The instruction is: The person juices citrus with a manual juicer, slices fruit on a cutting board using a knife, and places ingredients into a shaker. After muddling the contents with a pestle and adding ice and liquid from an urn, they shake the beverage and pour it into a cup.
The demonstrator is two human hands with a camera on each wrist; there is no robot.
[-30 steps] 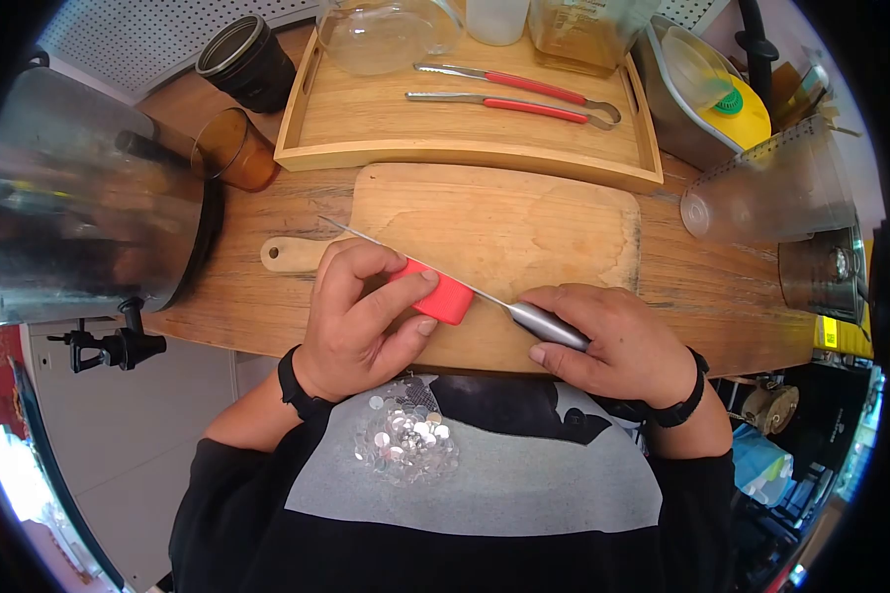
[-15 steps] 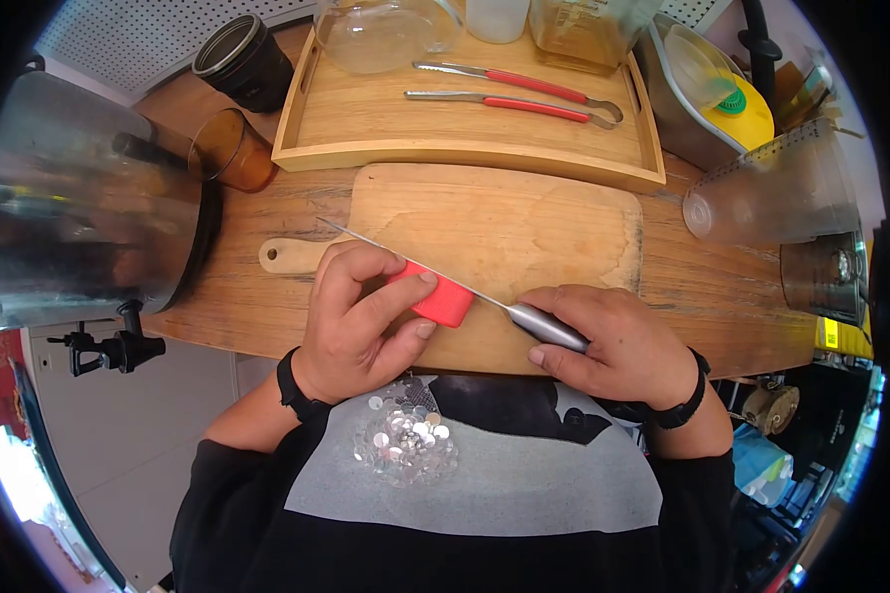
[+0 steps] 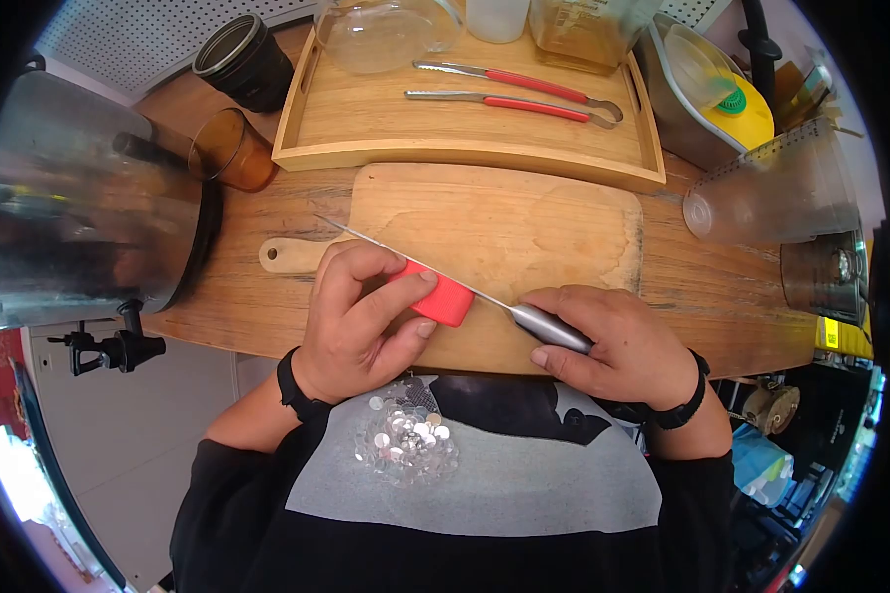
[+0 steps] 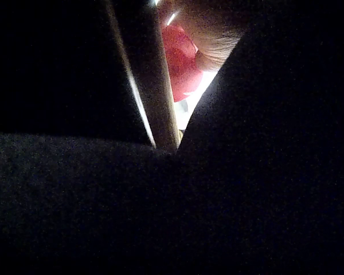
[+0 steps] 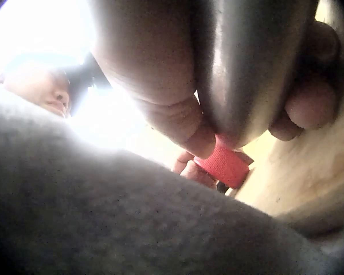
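A red block-like piece (image 3: 445, 299) rests on the wooden cutting board (image 3: 524, 217) near its front edge. The left hand (image 3: 361, 316) grips it from the left, fingertips on top and thumb at the near side. Curled round the grey knife handle (image 3: 551, 327) is the right hand (image 3: 623, 346). The knife's blade (image 3: 491, 297) runs diagonally along the far side of the red piece, its tip out past the board's left part. Dark cloth fills most of the left wrist view, with part of the red piece (image 4: 182, 63) showing. The right wrist view shows the handle (image 5: 246, 63) between fingers and thumb.
Behind the board stands a wooden tray (image 3: 465, 152) with red-handled tongs (image 3: 534, 87) and clear vessels. At left are a large metal container (image 3: 89, 188), an amber glass (image 3: 232, 150) and a black cup (image 3: 245, 64). A clear plastic jug (image 3: 771, 188) stands at right.
The knife and right hand have shifted very slightly. The left hand keeps its grip on the red piece.
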